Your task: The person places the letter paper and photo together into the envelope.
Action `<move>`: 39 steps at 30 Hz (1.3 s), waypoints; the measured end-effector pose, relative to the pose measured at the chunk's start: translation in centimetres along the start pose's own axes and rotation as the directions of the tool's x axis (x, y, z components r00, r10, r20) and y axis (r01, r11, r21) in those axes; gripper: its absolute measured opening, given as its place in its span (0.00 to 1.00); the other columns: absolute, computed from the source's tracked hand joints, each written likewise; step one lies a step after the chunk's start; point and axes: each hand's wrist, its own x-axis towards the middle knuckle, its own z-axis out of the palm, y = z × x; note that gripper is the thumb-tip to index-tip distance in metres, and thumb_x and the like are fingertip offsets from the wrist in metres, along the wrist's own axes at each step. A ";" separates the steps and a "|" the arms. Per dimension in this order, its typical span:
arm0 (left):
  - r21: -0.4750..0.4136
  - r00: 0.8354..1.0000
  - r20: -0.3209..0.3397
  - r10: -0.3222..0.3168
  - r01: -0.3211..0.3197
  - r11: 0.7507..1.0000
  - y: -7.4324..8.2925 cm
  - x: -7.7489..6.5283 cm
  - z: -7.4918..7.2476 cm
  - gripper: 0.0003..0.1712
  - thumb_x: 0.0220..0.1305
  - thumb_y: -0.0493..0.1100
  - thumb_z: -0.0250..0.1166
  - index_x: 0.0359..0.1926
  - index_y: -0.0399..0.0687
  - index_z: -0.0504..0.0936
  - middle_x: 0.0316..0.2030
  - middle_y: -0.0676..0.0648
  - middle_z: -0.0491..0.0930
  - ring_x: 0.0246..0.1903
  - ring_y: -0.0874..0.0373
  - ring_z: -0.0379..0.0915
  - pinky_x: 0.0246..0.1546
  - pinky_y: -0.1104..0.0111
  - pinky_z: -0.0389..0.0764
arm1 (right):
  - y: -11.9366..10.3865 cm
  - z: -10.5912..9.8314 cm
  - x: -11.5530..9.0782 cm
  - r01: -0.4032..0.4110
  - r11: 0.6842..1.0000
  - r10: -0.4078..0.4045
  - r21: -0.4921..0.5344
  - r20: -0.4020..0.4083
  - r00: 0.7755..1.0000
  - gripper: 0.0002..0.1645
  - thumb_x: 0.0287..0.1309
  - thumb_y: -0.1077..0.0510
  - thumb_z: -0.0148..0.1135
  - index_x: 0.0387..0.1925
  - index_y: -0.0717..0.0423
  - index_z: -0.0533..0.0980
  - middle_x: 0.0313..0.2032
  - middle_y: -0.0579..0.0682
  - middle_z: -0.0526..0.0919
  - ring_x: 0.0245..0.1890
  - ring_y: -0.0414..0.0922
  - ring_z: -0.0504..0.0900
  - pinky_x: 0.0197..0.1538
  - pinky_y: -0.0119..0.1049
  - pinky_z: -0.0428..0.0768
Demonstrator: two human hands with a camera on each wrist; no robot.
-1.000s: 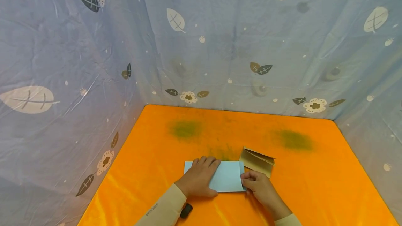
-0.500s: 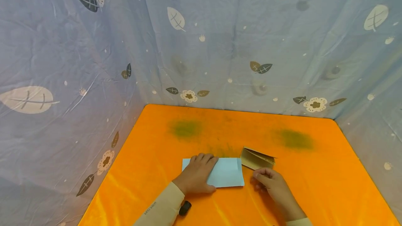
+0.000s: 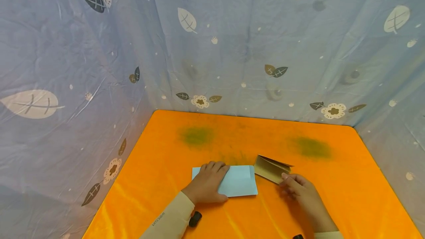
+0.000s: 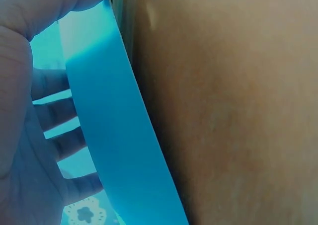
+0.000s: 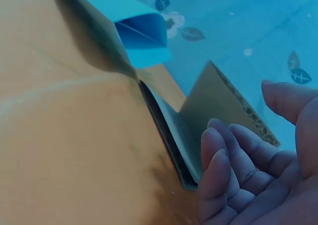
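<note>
A light blue paper sleeve (image 3: 239, 183) lies mid-table in the head view; the right wrist view shows its hollow, open right end (image 5: 144, 36). My left hand (image 3: 207, 183) holds it across the left part, thumb at the near edge and fingers over the far side. In the left wrist view a blue panel (image 4: 119, 120) stands between thumb and fingers. Beside the sleeve's right end is a folded brown cardboard piece (image 3: 267, 169), partly sprung apart. My right hand (image 3: 300, 191) is at its near right corner, thumb and fingers apart in the right wrist view; contact is unclear.
An orange cloth (image 3: 245, 139) with greenish smudges covers the table. Blue patterned curtains (image 3: 232, 58) rise behind it and along both sides. Small black devices (image 3: 195, 219) sit by the wrists.
My right hand has let go of the sleeve's right end and moved right to the cardboard. The sleeve has shifted slightly away and left under my left hand.
</note>
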 end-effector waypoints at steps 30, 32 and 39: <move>-0.005 0.999 0.014 -0.029 0.029 1.000 -0.1 0.1 0.1 0.58 0.46 0.73 0.65 0.72 0.51 0.59 0.65 0.49 0.60 0.61 0.51 0.57 0.57 0.50 0.61 | -1.6 -4.6 0.6 -0.035 0.994 0.037 0.100 -0.020 0.999 0.53 0.58 0.31 0.54 0.68 0.64 0.50 0.62 0.63 0.63 0.53 0.52 0.75 0.50 0.48 0.77; -0.006 0.999 0.016 -0.028 0.028 1.000 -0.1 0.1 0.1 0.58 0.46 0.73 0.65 0.72 0.51 0.59 0.65 0.49 0.60 0.61 0.50 0.57 0.57 0.50 0.61 | -1.6 -4.5 0.7 -0.043 0.991 0.044 0.128 -0.008 0.999 0.53 0.59 0.32 0.55 0.69 0.63 0.49 0.63 0.64 0.63 0.53 0.53 0.76 0.49 0.49 0.77; -0.008 0.999 0.027 -0.028 0.029 1.000 0.0 0.0 0.3 0.57 0.46 0.74 0.64 0.72 0.51 0.59 0.65 0.49 0.60 0.61 0.50 0.57 0.57 0.50 0.62 | -1.1 -3.6 1.1 -0.060 0.985 0.058 0.164 0.015 0.998 0.52 0.57 0.32 0.57 0.67 0.62 0.51 0.58 0.65 0.70 0.51 0.54 0.79 0.48 0.50 0.77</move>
